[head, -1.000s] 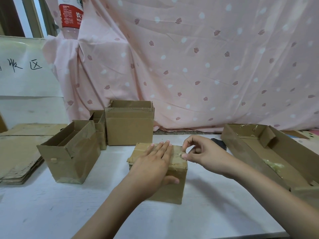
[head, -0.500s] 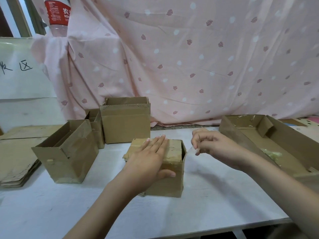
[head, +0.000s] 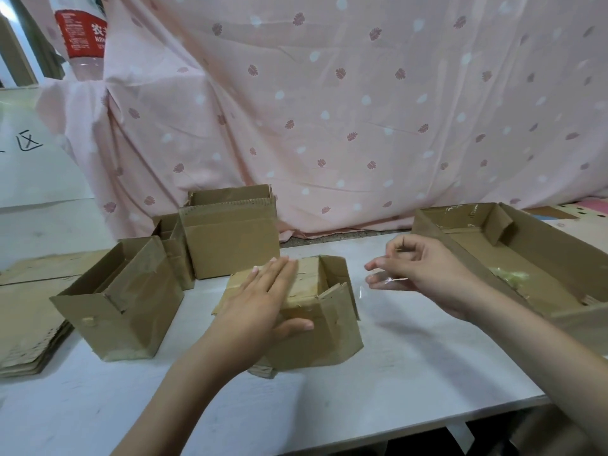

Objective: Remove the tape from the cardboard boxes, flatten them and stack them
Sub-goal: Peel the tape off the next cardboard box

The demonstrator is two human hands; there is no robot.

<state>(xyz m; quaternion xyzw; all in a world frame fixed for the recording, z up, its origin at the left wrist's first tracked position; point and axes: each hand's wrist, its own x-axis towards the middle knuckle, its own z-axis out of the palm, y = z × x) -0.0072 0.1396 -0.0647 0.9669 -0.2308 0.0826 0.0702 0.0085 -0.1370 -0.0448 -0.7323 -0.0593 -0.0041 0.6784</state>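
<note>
Our right fingers point(head: 378, 284) pinch a strip of clear tape point(head: 386, 280), which is thin and shiny and hard to follow; it seems to run from the fingertips toward the small box, but we cannot tell if it is touching the cardboard. The right hand point(head: 424, 271) is raised above the counter point(head: 411, 366), just to the right of the small box, with the other fingers curled.

Our left fingers point(head: 273, 274) are straight and lie flat on the top of the small box point(head: 316, 337). The left hand point(head: 260, 304) presses on the closed top flaps, and the thumb lies against the near side of the box. At the right end of the top, one flap point(head: 335, 274) stands up and the box is open there.

The small box stands in the middle of the white counter. To its left there is an open box point(head: 131, 311) with brown tape on its side, and behind it a taller open box point(head: 230, 245) with another, smaller box point(head: 167, 232) partly hidden beside it. At the far left edge lies a stack of flattened cardboard point(head: 29, 327). On the right side there is a long shallow box point(head: 526, 258), open on top, with a crumpled piece of tape point(head: 510, 278) inside it. Behind everything hangs a pink cloth point(head: 362, 110) with a leaf pattern, and at the upper left we see a plastic bottle point(head: 82, 37) with a red label.
</note>
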